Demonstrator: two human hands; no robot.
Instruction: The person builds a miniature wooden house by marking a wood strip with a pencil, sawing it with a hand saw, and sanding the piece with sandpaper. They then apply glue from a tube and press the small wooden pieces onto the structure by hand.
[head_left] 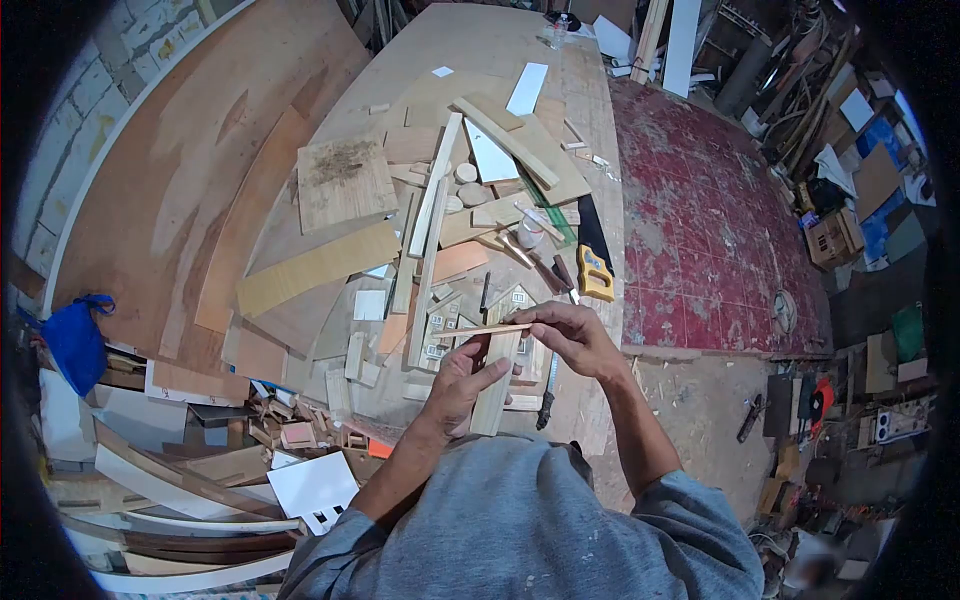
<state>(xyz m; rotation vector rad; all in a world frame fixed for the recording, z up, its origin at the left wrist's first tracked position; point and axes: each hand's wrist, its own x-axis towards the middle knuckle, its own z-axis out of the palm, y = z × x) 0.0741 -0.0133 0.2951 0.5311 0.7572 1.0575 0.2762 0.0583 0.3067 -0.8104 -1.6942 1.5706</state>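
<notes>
My left hand (462,388) is closed around a flat pale wooden board (497,395), its thumb lying across the face. In my right hand (572,338), a thin wooden strip (472,331) is pinched at its right end. The strip lies crosswise over the board's upper end, and its left end reaches above my left fingers. Just beyond both hands, small wooden pieces with white window frames (519,297) lie on the bench, partly covered by the hands and strip. A narrow metal tool with a black handle (545,411) is right of the board.
Wood offcuts, a square block (346,182) and long battens (436,185) crowd the workbench (440,40). A yellow-handled saw (597,275) lies near its right edge, beside chisels (517,249). Large plywood sheets (190,130) lean at left; red flooring (700,220) is at right.
</notes>
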